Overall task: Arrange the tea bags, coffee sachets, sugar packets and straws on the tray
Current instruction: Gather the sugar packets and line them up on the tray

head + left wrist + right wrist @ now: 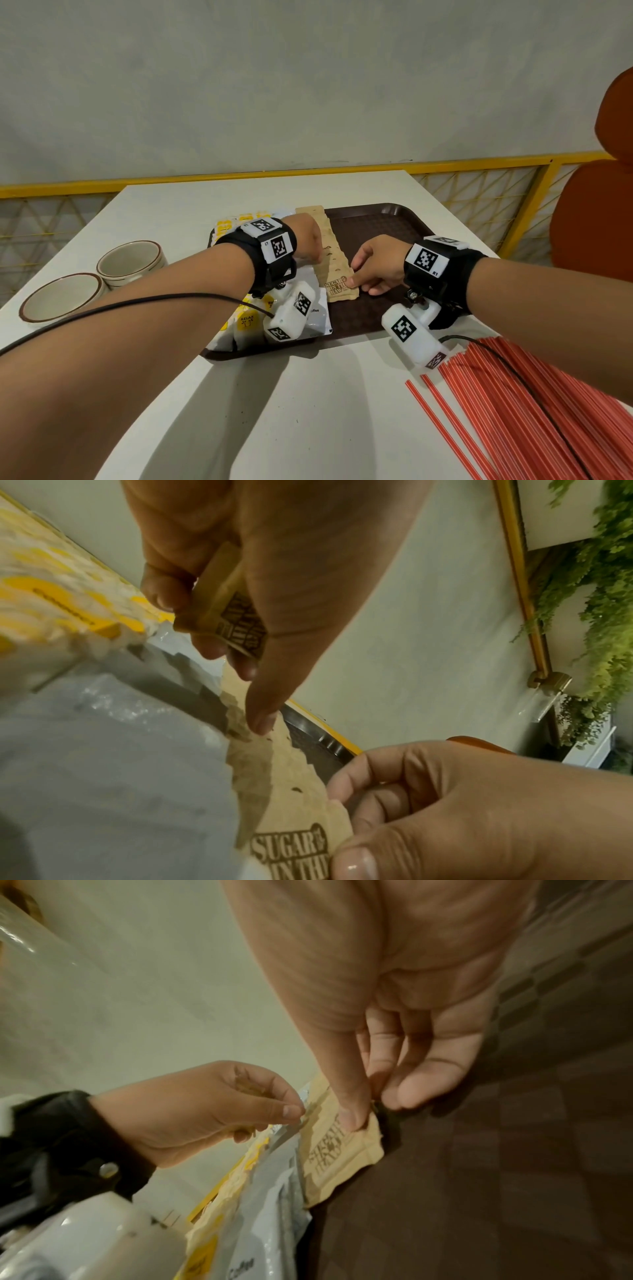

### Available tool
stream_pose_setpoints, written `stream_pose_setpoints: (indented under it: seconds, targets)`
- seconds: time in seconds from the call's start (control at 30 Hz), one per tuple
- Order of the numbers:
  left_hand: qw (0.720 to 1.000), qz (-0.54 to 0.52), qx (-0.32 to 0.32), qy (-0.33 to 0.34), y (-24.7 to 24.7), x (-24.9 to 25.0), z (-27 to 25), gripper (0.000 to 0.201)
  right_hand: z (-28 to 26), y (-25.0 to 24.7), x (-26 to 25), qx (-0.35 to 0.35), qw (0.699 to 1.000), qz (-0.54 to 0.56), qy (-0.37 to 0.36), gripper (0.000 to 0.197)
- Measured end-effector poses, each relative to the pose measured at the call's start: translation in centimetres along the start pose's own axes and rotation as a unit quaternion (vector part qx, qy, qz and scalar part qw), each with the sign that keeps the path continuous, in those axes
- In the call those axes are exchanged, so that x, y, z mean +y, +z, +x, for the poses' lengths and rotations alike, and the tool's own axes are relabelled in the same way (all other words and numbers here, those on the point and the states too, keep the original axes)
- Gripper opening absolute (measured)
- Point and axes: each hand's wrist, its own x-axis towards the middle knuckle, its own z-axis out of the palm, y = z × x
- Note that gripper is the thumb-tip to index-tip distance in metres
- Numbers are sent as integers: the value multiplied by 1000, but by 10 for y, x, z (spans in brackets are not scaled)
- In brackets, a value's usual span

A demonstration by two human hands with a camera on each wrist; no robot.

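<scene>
Fanning: sugar packets [334, 253] in a row, frame centre
Left hand [306, 240]: pinching spare packets
Right hand [373, 263]: thumb and fingers nipping the nearest packet's edge
Tip: probably keep overlaps even

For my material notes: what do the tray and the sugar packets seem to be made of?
Tray: probably hard plastic, dark brown, matte, with a moulded grid texture and raised rim.
Sugar packets: apparently tan uncoated paper, matte, with printed lettering and crimped edges.

Head view bright, soft shadows — wrist views dim, blurred, edge-warped.
</scene>
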Motion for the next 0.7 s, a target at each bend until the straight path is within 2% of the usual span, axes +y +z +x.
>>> stream_pose_setpoints:
  seconds: [0.1,0.17,0.2,0.23,0.3,0.37,0.43,0.5,0.57,0.67,0.7]
  targets:
    - [999,-46,0,-1,-4,0,-4,17,-2,0,0,7,1000,-2,12,30]
    - [981,-193,8,-17,-7,-1,-7,28,-4,-1,-1,26,1000,-1,4,25]
    - [951,-308,4,-28,-8,-1,-11,31,-5,-2,-2,43,999,3,-15,22]
    - [908,-418,-2,-33,-9,-2,-17,33,-6,-4,-3,59,997,19,-42,18]
    - [829,-558,-34,-25,-10,-5,-28,36,-10,-5,-9,63,990,83,-97,14]
    - [790,-609,-70,14,-9,-4,-38,35,-14,-3,-15,23,979,158,-129,16]
    - [774,-627,-77,50,-8,2,-45,36,-20,1,-21,-17,966,213,-142,16]
    - [778,-621,-67,65,-6,9,-49,39,-25,5,-22,-29,961,230,-152,8]
    - [809,-579,-66,68,-3,11,-51,40,-29,5,-20,-26,961,227,-153,2]
    - [908,-407,-73,69,-3,6,-52,31,-36,-3,-13,-12,972,193,-130,7]
    - [930,-355,-69,69,-3,4,-52,24,-38,-6,-10,-7,976,182,-119,7]
